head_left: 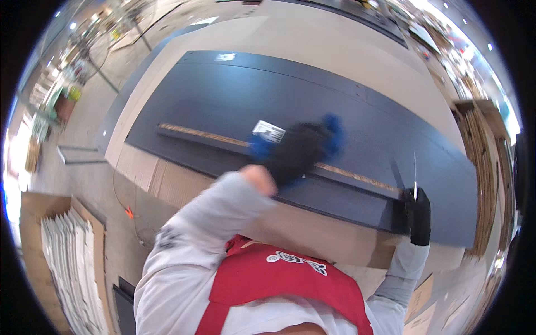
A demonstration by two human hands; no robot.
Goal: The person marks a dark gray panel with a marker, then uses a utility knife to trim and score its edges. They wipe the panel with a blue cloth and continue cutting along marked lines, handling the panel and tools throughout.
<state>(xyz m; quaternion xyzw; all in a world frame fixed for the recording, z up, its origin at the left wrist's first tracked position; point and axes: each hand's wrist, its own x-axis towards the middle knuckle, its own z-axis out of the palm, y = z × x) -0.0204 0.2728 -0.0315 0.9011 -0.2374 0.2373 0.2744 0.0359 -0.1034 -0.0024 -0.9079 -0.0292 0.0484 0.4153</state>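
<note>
My left hand (293, 153) wears a black glove and is smeared by motion over a dark grey board (210, 91). Blurred blue material (330, 135) shows around it; I cannot make out what it is. A white label (268, 130) lies beside that hand. A narrow strip (198, 135) with exposed chipboard along one long side runs across the board beneath it. At the strip's right end, my gloved right hand (417, 218) is closed on a thin, upright, pale blade-like tool (415, 184).
The board rests on cardboard (223, 36). Stacked cardboard sheets (480, 178) stand at the right edge. A carton (31, 234) of white pieces is at lower left. A metal frame (78, 153) and a cable with an orange item (129, 212) are on the left.
</note>
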